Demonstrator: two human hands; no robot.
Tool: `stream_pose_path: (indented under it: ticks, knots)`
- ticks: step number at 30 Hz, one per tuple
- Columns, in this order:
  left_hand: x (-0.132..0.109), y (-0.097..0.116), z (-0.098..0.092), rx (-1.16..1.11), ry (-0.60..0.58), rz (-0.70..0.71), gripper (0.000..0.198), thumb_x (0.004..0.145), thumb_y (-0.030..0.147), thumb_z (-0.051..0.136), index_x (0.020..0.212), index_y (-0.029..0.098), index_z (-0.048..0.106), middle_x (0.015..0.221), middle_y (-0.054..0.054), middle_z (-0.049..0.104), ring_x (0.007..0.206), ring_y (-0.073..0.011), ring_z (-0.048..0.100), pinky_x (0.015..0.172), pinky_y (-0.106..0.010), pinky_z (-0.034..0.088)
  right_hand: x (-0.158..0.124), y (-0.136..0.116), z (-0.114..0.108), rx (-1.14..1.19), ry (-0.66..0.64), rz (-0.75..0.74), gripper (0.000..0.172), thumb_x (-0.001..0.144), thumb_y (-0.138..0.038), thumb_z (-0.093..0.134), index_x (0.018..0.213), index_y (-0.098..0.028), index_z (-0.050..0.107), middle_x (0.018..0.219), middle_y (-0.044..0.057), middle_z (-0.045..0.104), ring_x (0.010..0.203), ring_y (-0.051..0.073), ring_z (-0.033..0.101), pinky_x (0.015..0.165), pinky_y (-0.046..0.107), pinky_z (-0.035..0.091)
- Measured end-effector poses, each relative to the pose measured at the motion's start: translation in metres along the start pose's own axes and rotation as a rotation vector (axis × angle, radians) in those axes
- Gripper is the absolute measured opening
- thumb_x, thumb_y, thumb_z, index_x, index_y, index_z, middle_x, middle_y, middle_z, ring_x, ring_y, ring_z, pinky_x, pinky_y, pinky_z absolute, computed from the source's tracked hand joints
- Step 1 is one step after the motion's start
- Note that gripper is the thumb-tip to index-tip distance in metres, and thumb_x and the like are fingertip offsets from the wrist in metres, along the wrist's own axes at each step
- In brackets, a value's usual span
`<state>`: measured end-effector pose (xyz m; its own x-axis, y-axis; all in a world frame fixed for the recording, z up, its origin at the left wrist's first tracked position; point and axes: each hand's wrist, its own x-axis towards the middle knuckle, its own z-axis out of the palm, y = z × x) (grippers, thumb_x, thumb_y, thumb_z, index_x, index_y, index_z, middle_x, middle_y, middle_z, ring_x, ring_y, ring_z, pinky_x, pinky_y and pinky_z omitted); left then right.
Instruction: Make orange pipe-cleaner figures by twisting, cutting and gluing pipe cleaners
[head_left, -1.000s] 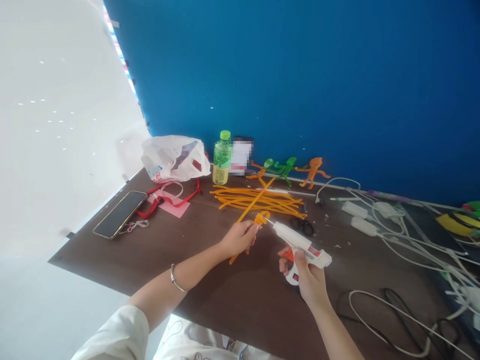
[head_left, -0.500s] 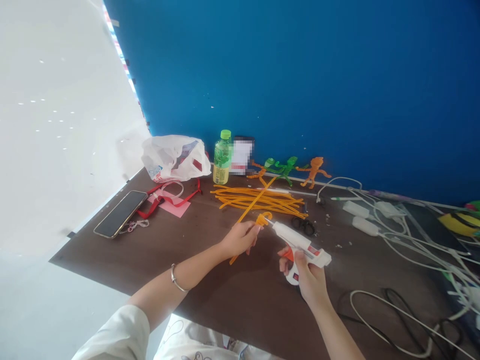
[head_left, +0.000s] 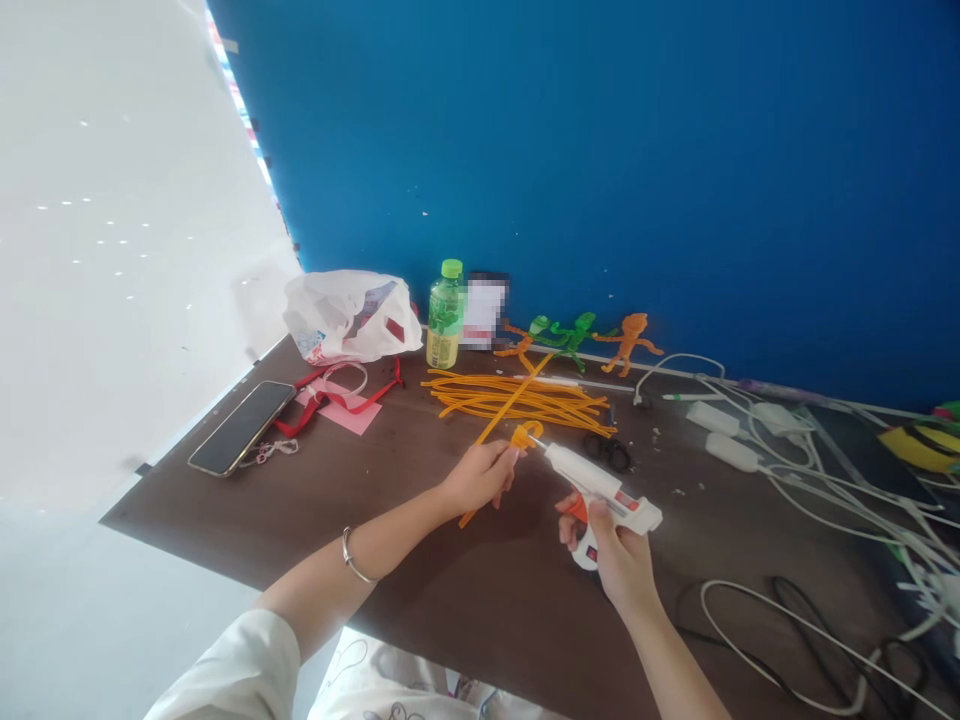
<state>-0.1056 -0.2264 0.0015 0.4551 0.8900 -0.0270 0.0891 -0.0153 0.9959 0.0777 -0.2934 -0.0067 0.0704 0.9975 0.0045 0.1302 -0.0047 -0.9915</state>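
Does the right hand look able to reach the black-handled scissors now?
Probably yes, but not at once: the right hand is near the black-handled scissors, yet it grips the white plastic glue gun, which lies between them. Putting the gun down would likely leave the way free.

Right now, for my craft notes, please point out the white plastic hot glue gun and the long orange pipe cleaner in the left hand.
White plastic hot glue gun [head_left: 581,468], head view, on its barrel.
Long orange pipe cleaner [head_left: 514,401], head view, on its straight stretch.
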Motion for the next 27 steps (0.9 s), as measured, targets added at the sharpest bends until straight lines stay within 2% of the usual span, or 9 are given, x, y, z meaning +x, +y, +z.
stream_pose_path:
  ticks: [10, 18, 24, 27]
  knots:
    - [-0.0004, 0.001, -0.0003, -0.002, 0.0, -0.009, 0.039, 0.086, 0.044, 0.029, 0.097, 0.013, 0.052, 0.052, 0.007, 0.044, 0.035, -0.0053, 0.044, 0.037, -0.017, 0.038, -0.0009, -0.0046, 0.0021, -0.008, -0.003, -0.035, 0.04, 0.082, -0.055, 0.04, 0.073, -0.017, 0.051, 0.049, 0.001, 0.054, 0.041, 0.011, 0.047, 0.039, 0.022, 0.032]
    - [-0.0011, 0.0021, -0.0001, 0.05, -0.006, -0.003, 0.037, 0.085, 0.044, 0.03, 0.087, 0.014, 0.053, 0.053, 0.006, 0.045, 0.036, -0.0053, 0.045, 0.041, -0.018, 0.04, -0.0009, -0.0094, 0.0025, -0.04, -0.027, -0.075, 0.043, 0.083, -0.054, 0.039, 0.058, -0.019, 0.043, 0.045, 0.0, 0.051, 0.042, 0.01, 0.045, 0.04, 0.022, 0.032]
    - [-0.0015, 0.0032, -0.001, 0.074, 0.0, 0.004, 0.038, 0.086, 0.044, 0.029, 0.089, 0.014, 0.052, 0.052, 0.006, 0.045, 0.036, -0.0052, 0.045, 0.041, -0.018, 0.04, -0.0012, -0.0046, 0.0012, 0.024, 0.037, -0.042, 0.038, 0.083, -0.053, 0.04, 0.073, -0.018, 0.052, 0.048, 0.0, 0.053, 0.042, 0.011, 0.046, 0.039, 0.022, 0.032]
    - [-0.0012, 0.0024, -0.001, 0.07, 0.0, 0.007, 0.038, 0.086, 0.044, 0.029, 0.086, 0.014, 0.052, 0.052, 0.006, 0.045, 0.035, -0.0052, 0.045, 0.041, -0.018, 0.04, -0.0013, -0.0072, 0.0016, -0.011, 0.018, -0.05, 0.043, 0.083, -0.054, 0.039, 0.06, -0.018, 0.047, 0.047, 0.001, 0.052, 0.041, 0.01, 0.045, 0.039, 0.022, 0.032]
